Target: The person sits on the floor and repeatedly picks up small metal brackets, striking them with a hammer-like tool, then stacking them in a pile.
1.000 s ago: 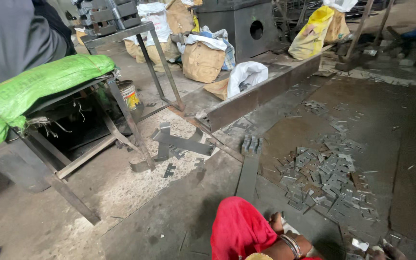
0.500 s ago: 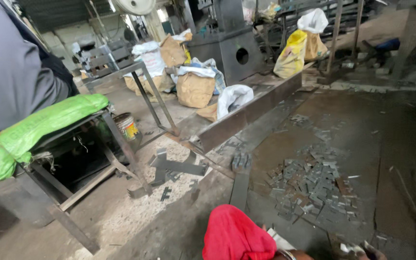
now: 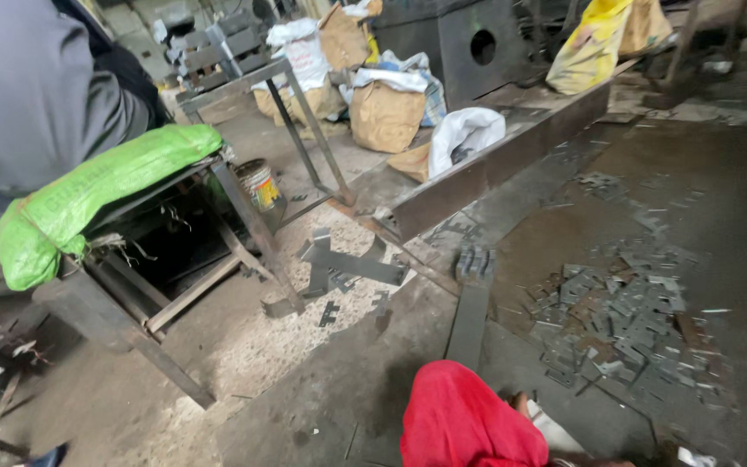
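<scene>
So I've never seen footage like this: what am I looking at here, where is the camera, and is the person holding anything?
There is no machine here. The one picture comes from a camera worn on a person's head, looking down and forward across a workshop floor. At the bottom edge you see a red sleeve, seemingly the wearer's own arm; the hand itself is mostly out of the picture, so I cannot tell whether it holds anything. The other hand is not in view.

On the dark floor to the right lies a scatter of small flat metal pieces, and a flat metal strip runs up from the sleeve. On the left stands a metal stool padded with a green sack; another person in a grey top is beside it. Filled sacks and a long steel beam sit further back.
</scene>
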